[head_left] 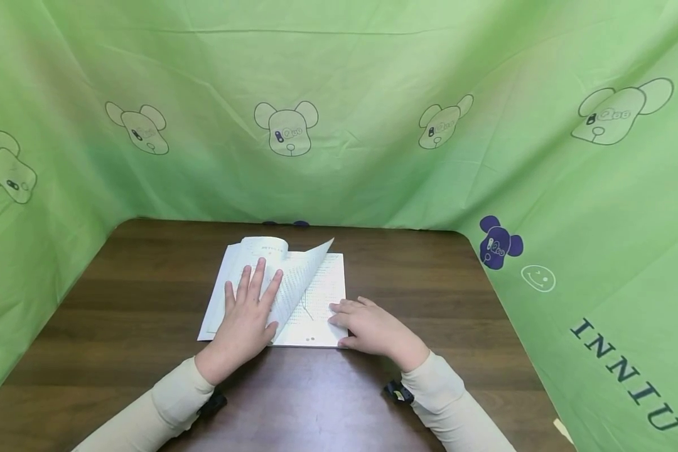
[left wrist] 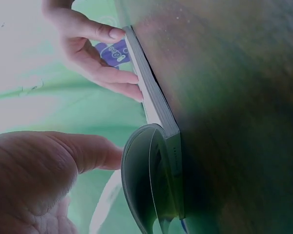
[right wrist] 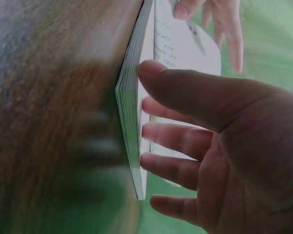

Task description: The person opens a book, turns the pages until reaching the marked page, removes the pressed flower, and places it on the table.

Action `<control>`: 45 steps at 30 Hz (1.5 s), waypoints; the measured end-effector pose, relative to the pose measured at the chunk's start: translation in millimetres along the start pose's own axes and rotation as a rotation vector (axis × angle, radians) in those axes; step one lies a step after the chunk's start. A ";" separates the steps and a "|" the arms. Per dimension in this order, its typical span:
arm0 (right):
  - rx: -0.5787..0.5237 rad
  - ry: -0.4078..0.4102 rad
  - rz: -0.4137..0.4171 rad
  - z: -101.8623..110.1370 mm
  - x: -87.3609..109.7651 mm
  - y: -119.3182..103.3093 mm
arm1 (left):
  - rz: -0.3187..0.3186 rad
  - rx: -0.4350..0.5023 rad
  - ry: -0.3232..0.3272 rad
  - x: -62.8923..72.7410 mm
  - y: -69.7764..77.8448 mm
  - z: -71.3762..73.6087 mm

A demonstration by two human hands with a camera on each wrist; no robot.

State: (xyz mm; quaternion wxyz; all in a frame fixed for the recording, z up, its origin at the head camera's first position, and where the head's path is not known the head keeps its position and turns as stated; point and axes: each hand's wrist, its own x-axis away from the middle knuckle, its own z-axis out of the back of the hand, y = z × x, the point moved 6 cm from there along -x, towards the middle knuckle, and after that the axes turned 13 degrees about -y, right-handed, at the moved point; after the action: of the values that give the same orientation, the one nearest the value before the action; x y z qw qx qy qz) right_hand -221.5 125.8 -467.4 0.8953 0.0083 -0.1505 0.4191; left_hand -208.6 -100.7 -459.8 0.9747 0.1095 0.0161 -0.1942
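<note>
An open paperback book (head_left: 329,285) with printed pages lies on the table. My left hand (head_left: 243,323) rests with spread, straight fingers on the left pages, its thumb beside a lifted page (head_left: 296,289) that slants up over the right side. My right hand (head_left: 375,326) touches the book's right edge with extended fingertips. In the right wrist view its thumb and fingers (right wrist: 178,139) lie against the top page above the thick page block (right wrist: 129,112). In the left wrist view the left pages (left wrist: 136,170) curve up near the left thumb.
The book stands on a brown wooden table (head_left: 407,270). A green curtain (head_left: 361,182) with bear-head prints hangs at the back and both sides. A dark wrist device (head_left: 398,392) sits at the right sleeve. A small pale item (head_left: 563,430) lies at the table's right edge.
</note>
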 end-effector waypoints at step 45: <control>-0.083 -0.047 -0.018 0.8 1.0 2.3 | -0.131 -0.006 -0.304 0.7 8.2 -8.2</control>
State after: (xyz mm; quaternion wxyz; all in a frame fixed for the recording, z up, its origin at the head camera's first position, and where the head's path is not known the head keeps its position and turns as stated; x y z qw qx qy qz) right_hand -222.9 127.9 -466.6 0.8949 -0.0176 -0.1888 0.4040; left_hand -204.7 -91.7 -466.1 0.9515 0.0745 -0.1237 -0.2717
